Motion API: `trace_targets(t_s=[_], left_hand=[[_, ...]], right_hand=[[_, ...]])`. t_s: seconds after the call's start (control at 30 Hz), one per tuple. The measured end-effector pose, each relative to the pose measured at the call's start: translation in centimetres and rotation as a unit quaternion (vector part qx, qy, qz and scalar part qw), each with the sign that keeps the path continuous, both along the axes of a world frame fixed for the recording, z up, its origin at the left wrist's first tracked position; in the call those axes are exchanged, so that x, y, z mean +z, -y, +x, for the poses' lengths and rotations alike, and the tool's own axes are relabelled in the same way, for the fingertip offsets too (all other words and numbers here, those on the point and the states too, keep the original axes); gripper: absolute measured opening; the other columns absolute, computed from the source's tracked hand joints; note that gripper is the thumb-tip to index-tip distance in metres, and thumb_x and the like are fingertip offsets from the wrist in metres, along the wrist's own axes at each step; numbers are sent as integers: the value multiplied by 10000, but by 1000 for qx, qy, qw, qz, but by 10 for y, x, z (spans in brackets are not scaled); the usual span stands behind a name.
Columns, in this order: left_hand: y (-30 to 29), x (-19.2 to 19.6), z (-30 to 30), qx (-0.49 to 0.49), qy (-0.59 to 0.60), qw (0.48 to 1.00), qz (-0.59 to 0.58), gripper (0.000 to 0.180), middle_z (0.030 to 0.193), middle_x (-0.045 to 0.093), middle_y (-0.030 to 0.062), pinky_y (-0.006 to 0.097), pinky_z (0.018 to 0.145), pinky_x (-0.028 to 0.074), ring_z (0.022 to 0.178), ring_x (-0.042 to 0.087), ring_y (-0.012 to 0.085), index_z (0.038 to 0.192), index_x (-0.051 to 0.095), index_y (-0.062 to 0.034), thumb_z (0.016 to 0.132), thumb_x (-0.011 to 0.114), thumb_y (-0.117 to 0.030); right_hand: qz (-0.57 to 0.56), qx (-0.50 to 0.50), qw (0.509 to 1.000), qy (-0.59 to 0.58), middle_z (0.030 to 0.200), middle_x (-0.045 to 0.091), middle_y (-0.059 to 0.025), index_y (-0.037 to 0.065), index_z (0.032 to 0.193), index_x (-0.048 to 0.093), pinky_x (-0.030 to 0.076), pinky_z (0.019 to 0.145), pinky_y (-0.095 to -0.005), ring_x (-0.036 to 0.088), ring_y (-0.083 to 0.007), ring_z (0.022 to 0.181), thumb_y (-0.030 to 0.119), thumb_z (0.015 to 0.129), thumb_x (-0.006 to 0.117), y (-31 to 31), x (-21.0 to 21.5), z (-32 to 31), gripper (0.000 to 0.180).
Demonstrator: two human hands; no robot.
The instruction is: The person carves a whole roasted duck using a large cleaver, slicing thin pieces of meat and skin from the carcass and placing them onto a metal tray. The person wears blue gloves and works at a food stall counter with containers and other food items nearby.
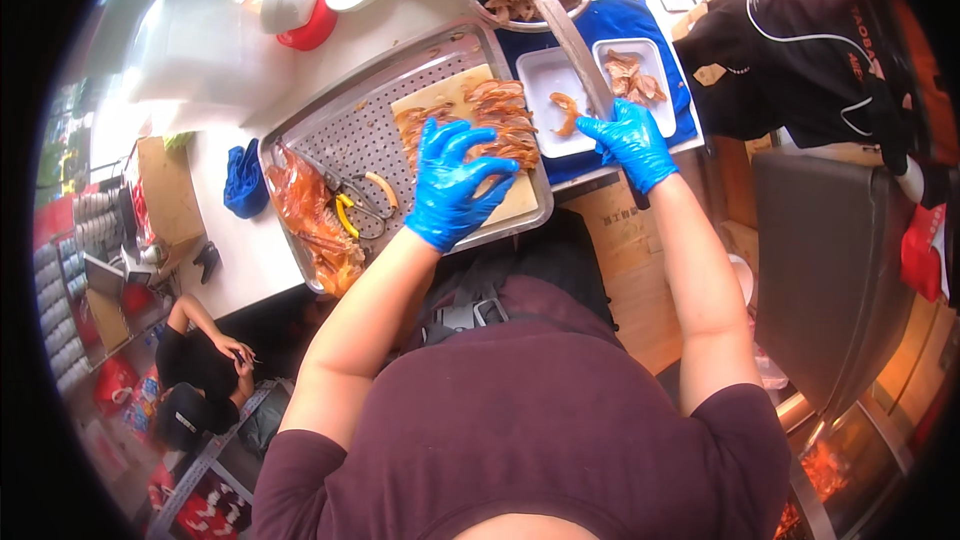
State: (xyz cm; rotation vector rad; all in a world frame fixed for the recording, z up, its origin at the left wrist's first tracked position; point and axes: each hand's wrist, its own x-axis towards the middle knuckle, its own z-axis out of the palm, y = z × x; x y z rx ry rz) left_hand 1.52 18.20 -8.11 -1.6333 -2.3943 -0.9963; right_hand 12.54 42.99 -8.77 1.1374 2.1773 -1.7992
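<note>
My right hand, in a blue glove, is closed round the handle end of a knife. The knife's long grey blade points away from me over the white trays. Just left of it, a curved slice of meat is in the left white tray. My left hand, also in a blue glove, has its fingers spread over the near side of a pale cutting board. Rows of browned sliced meat lie on the board, partly hidden by that hand. Whether the fingertips touch the slices I cannot tell.
A perforated metal tray carries the board, glossy roasted meat and yellow-handled shears. Beyond stands a metal bowl of meat strips. A smaller white tray holds meat pieces. Another person is at the lower left.
</note>
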Motion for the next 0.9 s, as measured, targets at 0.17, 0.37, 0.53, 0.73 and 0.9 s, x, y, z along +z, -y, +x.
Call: trace_targets(t_s=[0.17, 0.37, 0.53, 0.73, 0.9], left_hand=[[77, 45, -15, 199, -33, 979, -14, 278, 1102, 614, 110, 455, 955, 413, 1081, 546, 317, 958, 733, -173, 693, 814, -147], [211, -1, -13, 526, 95, 831, -152, 755, 1199, 598, 215, 426, 974, 466, 1114, 582, 329, 1295, 497, 35, 731, 848, -323], [233, -35, -23, 477, 451, 754, 6, 682, 1135, 658, 166, 374, 903, 515, 1001, 653, 253, 1228, 556, 38, 717, 859, -297], [247, -46, -46, 415, 566, 706, 94, 498, 1031, 692, 136, 352, 805, 552, 892, 678, 223, 1163, 614, 15, 744, 800, -178], [261, -22, -49, 293, 739, 545, 267, 365, 1003, 694, 139, 385, 800, 576, 866, 693, 251, 1152, 611, 12, 804, 681, -73]], right_hand=[[110, 125, 984, 69, 633, 624, -127, -40, 907, 645, 496, 507, -327, 623, -189, 531, 320, 828, 730, -17, -19, -10, 378], [364, 150, 918, 39, 761, 685, -175, -13, 942, 680, 551, 633, -390, 689, -240, 651, 371, 779, 734, -45, -66, -26, 421], [184, 119, 974, 63, 665, 590, -61, 29, 1023, 643, 484, 470, -291, 561, -137, 536, 412, 753, 798, -19, -12, -38, 494], [23, -3, 994, -107, 665, 560, -22, 49, 1072, 611, 481, 478, -230, 560, -92, 555, 367, 986, 559, -14, -3, -38, 333], [-13, 35, 984, -177, 733, 580, -22, 61, 1020, 615, 484, 500, -227, 565, -90, 579, 310, 1016, 524, 42, 40, -63, 265]])
